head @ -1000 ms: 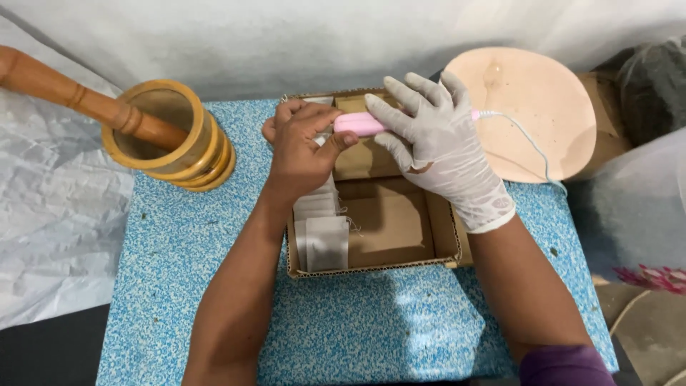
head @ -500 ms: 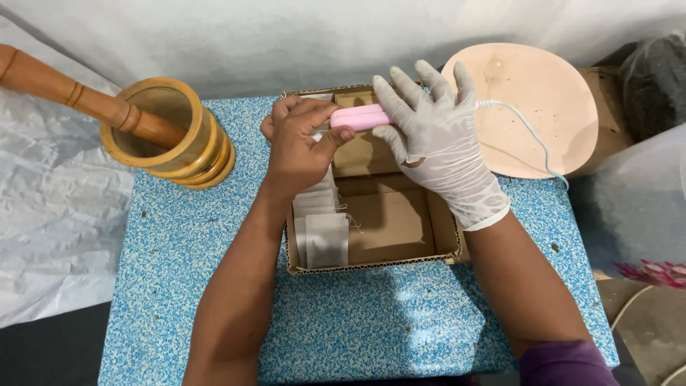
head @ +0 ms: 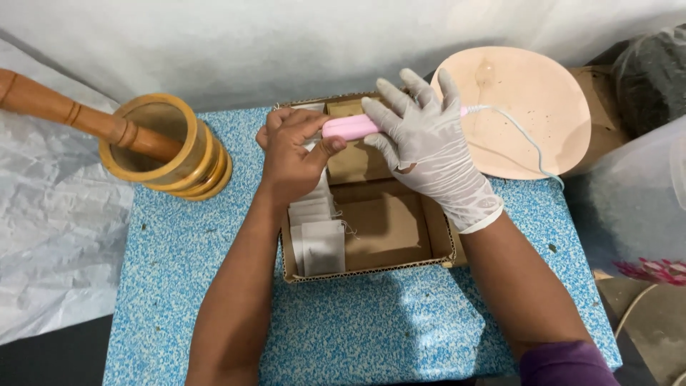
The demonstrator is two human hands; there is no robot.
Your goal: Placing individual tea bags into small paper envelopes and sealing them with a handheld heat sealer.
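My bare left hand (head: pixel 289 154) and my right hand (head: pixel 421 139), in a white glove, both grip a slim pink tool (head: pixel 350 127) over the far end of an open cardboard box (head: pixel 371 270). A thin pale cord (head: pixel 525 143) runs from the tool's right end across the plate. Inside the box, small white sachets (head: pixel 318 239) are stacked along the left side; the rest of the box floor is bare cardboard.
A wooden mortar (head: pixel 168 146) with a long pestle (head: pixel 64 111) stands at the left on the blue speckled table (head: pixel 179 286). A pale round plate (head: pixel 529 107) lies at the right. White sheeting covers the left and back; bags sit far right.
Both hands with the pink tool have shifted slightly farther from me, toward the box's far edge. My gloved fingers have spread a little over the tool.
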